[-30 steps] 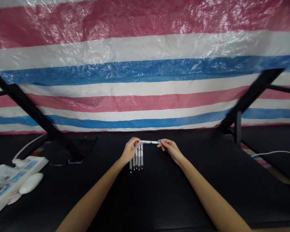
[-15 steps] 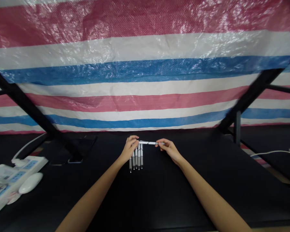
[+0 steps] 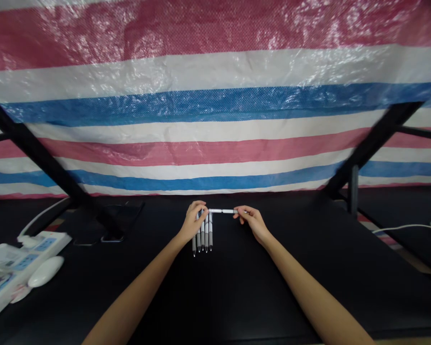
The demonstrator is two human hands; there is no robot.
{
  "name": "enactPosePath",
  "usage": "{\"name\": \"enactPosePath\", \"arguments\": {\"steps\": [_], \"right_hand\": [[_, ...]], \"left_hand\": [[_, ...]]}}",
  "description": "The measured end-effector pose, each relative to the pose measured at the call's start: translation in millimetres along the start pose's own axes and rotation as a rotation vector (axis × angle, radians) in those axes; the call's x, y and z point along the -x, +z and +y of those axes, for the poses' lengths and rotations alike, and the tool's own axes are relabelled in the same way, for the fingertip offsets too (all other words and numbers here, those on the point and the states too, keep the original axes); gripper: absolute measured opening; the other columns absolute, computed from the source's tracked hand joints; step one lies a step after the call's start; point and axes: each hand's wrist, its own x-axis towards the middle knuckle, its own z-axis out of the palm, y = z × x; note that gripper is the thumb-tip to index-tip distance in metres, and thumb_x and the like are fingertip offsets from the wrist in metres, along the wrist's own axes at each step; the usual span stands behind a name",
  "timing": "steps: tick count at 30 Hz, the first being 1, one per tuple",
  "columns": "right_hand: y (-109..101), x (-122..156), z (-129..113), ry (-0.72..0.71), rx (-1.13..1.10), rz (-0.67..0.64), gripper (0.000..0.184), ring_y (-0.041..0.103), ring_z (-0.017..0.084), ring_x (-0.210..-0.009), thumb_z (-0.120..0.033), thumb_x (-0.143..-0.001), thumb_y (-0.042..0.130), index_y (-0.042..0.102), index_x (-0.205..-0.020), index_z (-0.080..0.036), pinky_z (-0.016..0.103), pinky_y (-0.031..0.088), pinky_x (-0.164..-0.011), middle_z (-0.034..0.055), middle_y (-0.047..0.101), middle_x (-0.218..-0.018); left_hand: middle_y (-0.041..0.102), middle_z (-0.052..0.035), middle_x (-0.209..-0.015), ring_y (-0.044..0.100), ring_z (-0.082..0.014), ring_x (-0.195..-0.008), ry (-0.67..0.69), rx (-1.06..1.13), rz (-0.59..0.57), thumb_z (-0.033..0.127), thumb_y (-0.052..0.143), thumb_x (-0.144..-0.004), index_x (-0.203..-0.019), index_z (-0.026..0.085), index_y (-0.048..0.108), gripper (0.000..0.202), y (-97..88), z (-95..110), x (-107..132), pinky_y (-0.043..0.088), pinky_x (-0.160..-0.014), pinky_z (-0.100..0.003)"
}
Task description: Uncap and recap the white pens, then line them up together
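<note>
A white and grey pen (image 3: pixel 222 211) lies level between my two hands, above the far ends of several other pens (image 3: pixel 202 235). Those pens rest side by side on the black table, their grey grips and tips toward me. My left hand (image 3: pixel 194 219) pinches the level pen's left end, and its fingers hide the tops of some pens in the row. Closed around the grey right end is my right hand (image 3: pixel 250 219), with thumb and fingertips pressed together.
On the left stand a white power strip (image 3: pixel 28 261) with plugs and a white mouse (image 3: pixel 46 271). Dark flat devices (image 3: pixel 112 238) lie behind them, near a black slanted post (image 3: pixel 53 163). A striped plastic sheet (image 3: pixel 215 148) hangs behind the black table (image 3: pixel 258 292). White cables (image 3: pixel 405 227) run at right.
The level pen has shifted slightly to the right and appears rolled, its clip no longer showing along the side. My right hand has moved a little rightward; the row of pens is unchanged.
</note>
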Motion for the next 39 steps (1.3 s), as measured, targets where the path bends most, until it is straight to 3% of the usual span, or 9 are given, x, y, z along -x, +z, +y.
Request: {"name": "enactPosePath", "arguments": {"steps": [9,18,27,34,39], "right_hand": [[-0.8,0.2,0.6,-0.001,0.004,-0.04,0.039,0.042,0.01,-0.049,-0.052,-0.069,0.066,0.068,-0.086,-0.017,0.027,0.035,-0.052,0.0043,0.067,-0.069],[-0.7,1.0,2.0,-0.018,-0.028,-0.076,0.031,0.044,0.01,-0.051,-0.045,-0.071,0.067,0.067,-0.084,-0.018,0.027,0.035,-0.055,0.003,0.067,-0.072],[-1.7,0.5,-0.4,0.005,-0.075,0.016,0.033,0.042,0.01,-0.051,-0.047,-0.07,0.067,0.067,-0.085,-0.017,0.026,0.034,-0.055,0.0034,0.067,-0.07],[-2.1,-1.1,2.2,0.014,-0.073,0.0,0.034,0.043,0.01,-0.051,-0.048,-0.069,0.068,0.068,-0.085,-0.018,0.027,0.034,-0.055,0.0033,0.067,-0.069],[-0.9,0.1,0.0,0.024,-0.061,-0.024,0.033,0.044,0.01,-0.053,-0.047,-0.068,0.07,0.068,-0.084,-0.018,0.027,0.035,-0.056,0.0037,0.067,-0.071]], "left_hand": [[0.055,-0.0072,-0.107,0.049,-0.0198,-0.106,0.001,-0.028,-0.046,0.026,0.041,-0.09,-0.075,0.019,0.055,0.021,0.0,-2.4,0.2,0.036,-0.097,-0.037],[0.06,-0.0055,-0.101,0.051,-0.0197,-0.101,-0.05,0.009,-0.055,0.028,0.036,-0.092,-0.056,0.018,0.05,0.04,-0.2,-3.8,0.2,0.038,-0.093,-0.037],[0.058,-0.0064,-0.1,0.053,-0.0187,-0.099,0.008,0.072,0.017,0.027,0.048,-0.087,-0.086,0.02,0.057,0.012,1.5,-5.7,-1.0,0.04,-0.089,-0.034],[0.055,-0.0066,-0.1,0.052,-0.0187,-0.1,0.012,0.099,0.007,0.027,0.047,-0.087,-0.081,0.019,0.057,0.013,2.6,-4.3,-0.6,0.039,-0.091,-0.035],[0.057,-0.0072,-0.1,0.053,-0.0202,-0.1,-0.054,0.109,-0.031,0.029,0.044,-0.088,-0.065,0.018,0.055,0.029,-0.1,-2.1,-0.7,0.038,-0.092,-0.037]]}}
